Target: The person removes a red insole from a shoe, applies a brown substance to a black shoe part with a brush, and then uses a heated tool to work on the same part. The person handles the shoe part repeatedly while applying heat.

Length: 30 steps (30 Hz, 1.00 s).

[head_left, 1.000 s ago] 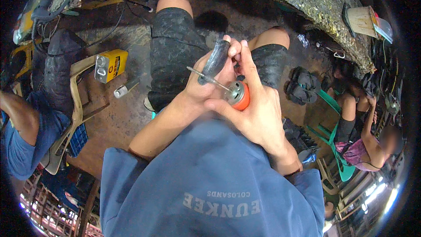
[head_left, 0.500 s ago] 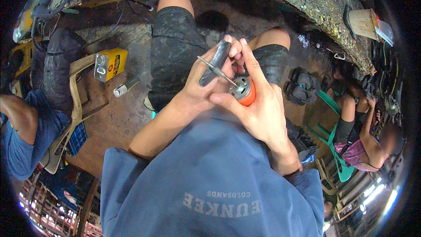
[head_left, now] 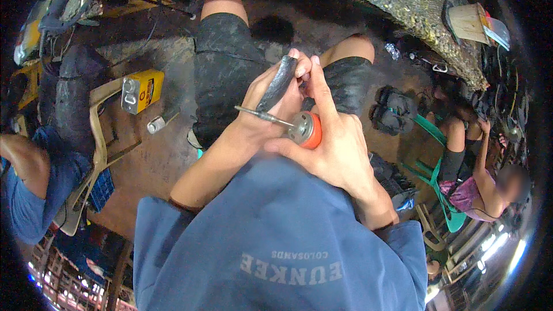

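My left hand (head_left: 257, 95) is closed around a curved, dark strip (head_left: 277, 84) that looks like rubber, its long face turned up. In my right hand (head_left: 339, 141) lies a small orange motor (head_left: 314, 131) with a silver, vented end, gripped between thumb and fingers. From that end a thin metal rod (head_left: 262, 114) sticks out leftward, crossing just by the strip's lower end and over the left wrist. Whether rod and strip touch, I cannot tell. Both hands are close together over my lap, and some fingertips are hidden behind the strip and motor.
On the floor at left are a yellow can (head_left: 142, 91) and a small pale bottle (head_left: 156, 124), beside a beige chair (head_left: 97, 132) with a seated person. A crusty-edged table (head_left: 415, 29) spans the far side. Another person sits at right on a green chair (head_left: 455, 219).
The motor has shifted left and slightly toward me. Its rod has swung from slanting across the strip to a flatter line near the strip's lower end. Both hands keep their holds.
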Available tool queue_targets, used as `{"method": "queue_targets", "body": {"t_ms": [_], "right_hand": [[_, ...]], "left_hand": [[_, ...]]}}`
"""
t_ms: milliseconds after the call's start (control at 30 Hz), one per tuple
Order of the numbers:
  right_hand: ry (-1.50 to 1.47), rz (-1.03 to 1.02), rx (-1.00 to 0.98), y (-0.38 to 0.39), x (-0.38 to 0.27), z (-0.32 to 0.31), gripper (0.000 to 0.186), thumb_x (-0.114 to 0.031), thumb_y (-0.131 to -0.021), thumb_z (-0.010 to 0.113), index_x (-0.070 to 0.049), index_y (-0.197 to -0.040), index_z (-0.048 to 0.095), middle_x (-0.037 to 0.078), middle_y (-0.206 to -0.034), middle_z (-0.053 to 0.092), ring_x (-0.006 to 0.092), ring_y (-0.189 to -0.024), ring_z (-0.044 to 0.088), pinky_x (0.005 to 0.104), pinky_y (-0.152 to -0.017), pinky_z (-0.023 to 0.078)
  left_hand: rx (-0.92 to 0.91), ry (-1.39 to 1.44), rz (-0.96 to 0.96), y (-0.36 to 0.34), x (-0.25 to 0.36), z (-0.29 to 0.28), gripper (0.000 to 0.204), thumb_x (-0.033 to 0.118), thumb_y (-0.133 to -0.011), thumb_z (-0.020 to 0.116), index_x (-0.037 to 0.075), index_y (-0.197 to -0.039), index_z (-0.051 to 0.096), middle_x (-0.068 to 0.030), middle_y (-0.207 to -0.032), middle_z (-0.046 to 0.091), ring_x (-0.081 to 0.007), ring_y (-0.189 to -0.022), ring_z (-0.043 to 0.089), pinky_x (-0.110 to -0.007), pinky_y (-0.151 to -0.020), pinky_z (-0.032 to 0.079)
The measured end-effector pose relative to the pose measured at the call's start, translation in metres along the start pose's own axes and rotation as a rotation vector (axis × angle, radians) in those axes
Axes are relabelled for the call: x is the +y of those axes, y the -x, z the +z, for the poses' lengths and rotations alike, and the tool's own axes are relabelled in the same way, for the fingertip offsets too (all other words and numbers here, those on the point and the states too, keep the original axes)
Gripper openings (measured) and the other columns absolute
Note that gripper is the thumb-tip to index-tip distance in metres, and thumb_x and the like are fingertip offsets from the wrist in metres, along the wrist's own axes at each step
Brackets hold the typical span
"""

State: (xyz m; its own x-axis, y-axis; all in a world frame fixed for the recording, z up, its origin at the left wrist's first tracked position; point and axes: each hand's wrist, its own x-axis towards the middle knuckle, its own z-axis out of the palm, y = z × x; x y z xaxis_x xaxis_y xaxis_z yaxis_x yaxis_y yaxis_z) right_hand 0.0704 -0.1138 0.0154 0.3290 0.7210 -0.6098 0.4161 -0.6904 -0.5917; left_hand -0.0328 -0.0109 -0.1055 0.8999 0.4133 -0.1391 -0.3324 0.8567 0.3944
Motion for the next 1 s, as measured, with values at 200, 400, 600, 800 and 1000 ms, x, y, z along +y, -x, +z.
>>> {"method": "queue_targets", "body": {"t_ms": [200,400,600,800,1000], "right_hand": [[-0.126,-0.144,0.234,-0.001,-0.006,0.009,0.115,-0.043,-0.081,0.093,-0.012,-0.171,0.03,0.027,-0.111,0.078,0.0425,-0.116,0.075,0.0466,-0.098,0.06],[-0.106,-0.098,0.261,0.0,-0.014,0.019,0.116,-0.046,-0.08,0.093,-0.012,-0.171,0.03,0.03,-0.119,0.076,0.0426,-0.12,0.074,0.0469,-0.102,0.059],[-0.049,-0.106,0.243,0.003,-0.018,0.023,0.121,-0.044,-0.08,0.093,-0.011,-0.173,0.023,0.031,-0.118,0.076,0.0448,-0.116,0.075,0.0478,-0.099,0.06],[-0.034,-0.033,0.163,0.003,-0.014,0.019,0.124,-0.039,-0.078,0.094,-0.01,-0.173,0.02,0.029,-0.112,0.076,0.0472,-0.112,0.075,0.0482,-0.095,0.062],[-0.03,-0.04,0.105,-0.005,-0.007,0.003,0.122,-0.039,-0.077,0.095,-0.01,-0.172,0.025,0.027,-0.121,0.075,0.0459,-0.113,0.075,0.0462,-0.095,0.062]], "left_hand": [[-0.096,0.176,0.078,-0.001,-0.004,0.009,0.044,0.053,-0.102,0.067,0.015,-0.115,0.05,0.0,-0.114,0.042,-0.0153,-0.108,0.043,-0.034,-0.1,0.038],[-0.059,0.256,-0.042,0.005,0.005,0.008,0.032,0.047,-0.113,0.056,0.018,-0.099,0.052,0.0038,-0.104,0.047,-0.014,-0.105,0.052,-0.033,-0.095,0.046],[-0.102,0.335,0.054,0.008,-0.003,0.009,0.027,0.043,-0.111,0.058,0.017,-0.117,0.053,0.003,-0.114,0.044,-0.013,-0.104,0.045,-0.031,-0.096,0.038],[-0.049,0.499,0.006,0.006,-0.007,0.009,0.023,0.037,-0.114,0.055,0.015,-0.121,0.057,0.0022,-0.112,0.049,-0.0132,-0.106,0.048,-0.032,-0.099,0.039],[-0.011,0.384,-0.061,-0.004,-0.003,0.001,0.032,0.039,-0.117,0.049,0.009,-0.125,0.057,0.0007,-0.108,0.05,-0.0151,-0.107,0.049,-0.033,-0.1,0.041]]}}
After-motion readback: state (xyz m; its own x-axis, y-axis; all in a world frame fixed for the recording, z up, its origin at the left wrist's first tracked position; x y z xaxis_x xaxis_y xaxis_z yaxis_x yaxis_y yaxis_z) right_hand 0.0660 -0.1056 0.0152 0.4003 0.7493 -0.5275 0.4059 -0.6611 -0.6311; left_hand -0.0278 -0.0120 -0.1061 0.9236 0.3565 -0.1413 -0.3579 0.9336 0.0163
